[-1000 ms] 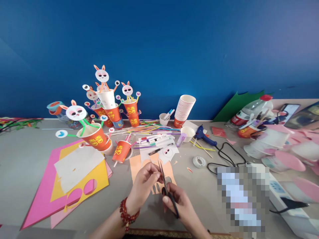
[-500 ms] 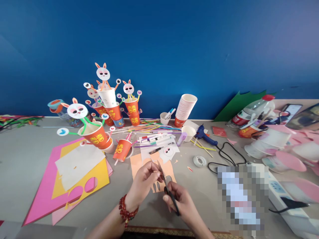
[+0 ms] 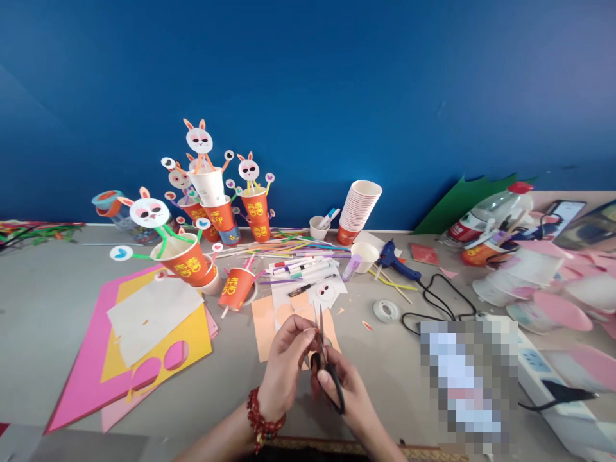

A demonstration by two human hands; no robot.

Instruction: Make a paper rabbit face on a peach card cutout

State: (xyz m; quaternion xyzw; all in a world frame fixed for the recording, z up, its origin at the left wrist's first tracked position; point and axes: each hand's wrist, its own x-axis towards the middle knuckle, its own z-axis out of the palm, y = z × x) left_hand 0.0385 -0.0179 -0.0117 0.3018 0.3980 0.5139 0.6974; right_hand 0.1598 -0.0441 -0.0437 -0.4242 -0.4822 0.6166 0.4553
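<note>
My left hand, with a red bead bracelet at its wrist, pinches a small paper piece that is mostly hidden by the fingertips. In my right hand is a pair of black-handled scissors, blades pointing away from me and slightly parted, close beside the left fingertips. Below both hands lies a peach paper sheet with cut-outs. Just past it, a white paper carries a drawn rabbit face and several markers. A small cut paper ear rests to the right.
Paper-cup rabbits stand at the left, near pink and yellow paper sheets. Behind are loose straws and stacked paper cups. Rightward lie a tape roll, a blue glue gun with a black cord, and a power strip.
Both hands have shifted slightly, the left one to the right. The scissors have turned more upright and their blades have parted.
</note>
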